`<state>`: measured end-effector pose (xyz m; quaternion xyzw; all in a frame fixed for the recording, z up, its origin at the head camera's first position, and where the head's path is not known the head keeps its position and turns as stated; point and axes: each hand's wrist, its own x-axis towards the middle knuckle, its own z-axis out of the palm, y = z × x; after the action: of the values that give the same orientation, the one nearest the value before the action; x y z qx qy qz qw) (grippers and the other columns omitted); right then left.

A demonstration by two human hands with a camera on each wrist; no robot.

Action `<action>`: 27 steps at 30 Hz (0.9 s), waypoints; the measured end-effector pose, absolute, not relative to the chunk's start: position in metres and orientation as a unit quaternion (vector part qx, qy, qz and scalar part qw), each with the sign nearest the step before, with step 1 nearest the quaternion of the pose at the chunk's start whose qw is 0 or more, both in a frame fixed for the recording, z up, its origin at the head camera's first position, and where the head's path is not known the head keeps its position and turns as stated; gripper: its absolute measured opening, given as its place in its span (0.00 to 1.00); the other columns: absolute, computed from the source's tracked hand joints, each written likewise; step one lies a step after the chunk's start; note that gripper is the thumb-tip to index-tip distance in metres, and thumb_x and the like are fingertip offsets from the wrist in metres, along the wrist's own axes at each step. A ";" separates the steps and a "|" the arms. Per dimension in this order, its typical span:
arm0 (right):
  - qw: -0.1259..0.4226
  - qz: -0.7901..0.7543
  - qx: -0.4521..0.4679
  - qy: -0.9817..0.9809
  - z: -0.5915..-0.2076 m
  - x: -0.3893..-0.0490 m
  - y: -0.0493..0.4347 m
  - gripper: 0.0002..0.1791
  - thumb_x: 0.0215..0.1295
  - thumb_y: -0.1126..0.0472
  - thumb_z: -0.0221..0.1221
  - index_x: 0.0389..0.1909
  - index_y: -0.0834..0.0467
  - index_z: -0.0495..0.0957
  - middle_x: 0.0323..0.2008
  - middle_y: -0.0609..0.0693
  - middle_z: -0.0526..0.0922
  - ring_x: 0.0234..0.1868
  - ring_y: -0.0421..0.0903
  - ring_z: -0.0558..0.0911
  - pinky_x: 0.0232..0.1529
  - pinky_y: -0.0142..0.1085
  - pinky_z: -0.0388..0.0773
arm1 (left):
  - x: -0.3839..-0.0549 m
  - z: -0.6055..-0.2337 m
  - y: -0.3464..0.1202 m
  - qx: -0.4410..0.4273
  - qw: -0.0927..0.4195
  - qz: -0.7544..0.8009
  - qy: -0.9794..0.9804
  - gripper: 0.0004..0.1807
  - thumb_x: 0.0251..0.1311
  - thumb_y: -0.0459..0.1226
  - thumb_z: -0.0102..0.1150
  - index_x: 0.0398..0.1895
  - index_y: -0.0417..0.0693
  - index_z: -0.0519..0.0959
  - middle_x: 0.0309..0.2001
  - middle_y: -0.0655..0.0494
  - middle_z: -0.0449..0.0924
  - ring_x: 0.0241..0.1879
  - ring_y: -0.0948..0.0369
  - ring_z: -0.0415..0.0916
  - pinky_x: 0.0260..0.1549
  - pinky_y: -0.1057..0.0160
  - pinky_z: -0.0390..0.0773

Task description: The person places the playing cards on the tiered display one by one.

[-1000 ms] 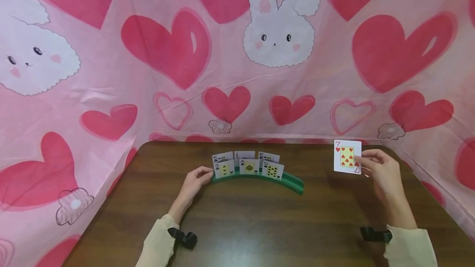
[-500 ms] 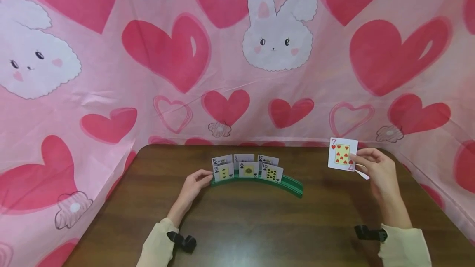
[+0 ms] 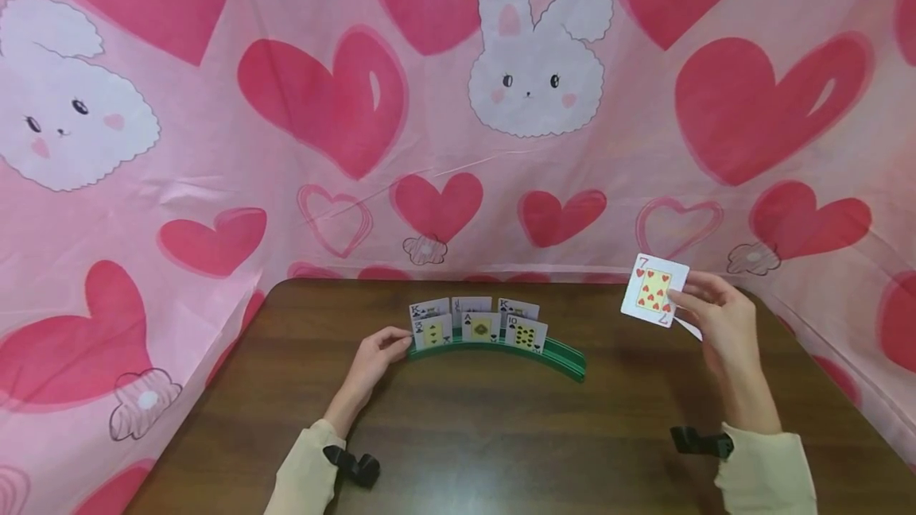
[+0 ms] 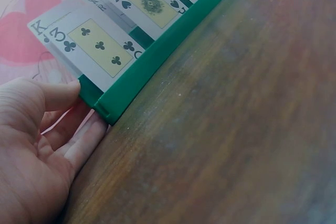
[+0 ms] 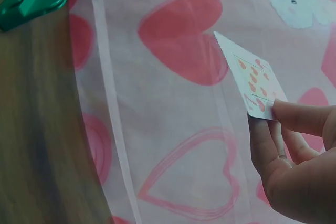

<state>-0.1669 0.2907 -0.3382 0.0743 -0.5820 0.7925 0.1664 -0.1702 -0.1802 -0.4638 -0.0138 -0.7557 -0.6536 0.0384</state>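
Note:
My left hand [image 3: 375,348] grips the left end of a green curved card holder [image 3: 565,362], thumb and fingers at its tip in the left wrist view. Its front row carries the three of clubs [image 4: 100,45], the ace of spades [image 4: 149,6] and the ten of spades [image 3: 525,334]. Behind them stand a king [image 3: 422,306], a partly hidden card [image 3: 472,303] and another king [image 3: 518,308]. To the right, my right hand [image 3: 726,324] pinches the seven of hearts [image 3: 651,288] in the air, face toward me. A white edge [image 3: 688,329] shows below those fingers.
The brown wooden table [image 3: 501,435] has rounded far corners. Pink fabric [image 3: 444,141] with hearts and rabbits hangs around it, close behind the far edge. Black straps with a camera [image 3: 351,466] sit at both wrists. The holder's right end carries no cards.
My right hand has moved left and slightly up with the seven of hearts, which now tilts more. The left hand stays at the holder, and the standing cards are unchanged.

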 end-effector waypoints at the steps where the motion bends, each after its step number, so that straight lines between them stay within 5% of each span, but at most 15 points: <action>1: 0.163 0.798 0.076 -0.576 -0.338 -0.168 0.290 0.11 0.49 0.75 0.60 0.35 0.64 0.77 0.25 0.50 0.81 0.25 0.42 0.81 0.25 0.33 0.78 | -0.170 -0.464 -0.180 -0.015 0.041 -0.653 -0.756 0.13 0.54 0.43 0.57 0.39 0.44 0.78 0.42 0.50 0.77 0.40 0.58 0.75 0.41 0.61 0.75; 27: 0.124 0.784 0.128 -0.594 -0.335 -0.173 0.259 0.04 0.50 0.77 0.58 0.28 0.69 0.78 0.25 0.51 0.80 0.26 0.45 0.81 0.29 0.38 0.78 | -0.169 -0.463 -0.181 -0.018 0.039 -0.651 -0.758 0.11 0.55 0.42 0.57 0.38 0.47 0.78 0.41 0.52 0.78 0.40 0.58 0.75 0.42 0.60 0.75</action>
<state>-0.1728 0.2585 -0.3355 0.1284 -0.5941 0.7843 0.1238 -0.1689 -0.1805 -0.4635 -0.0176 -0.7579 -0.6510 0.0390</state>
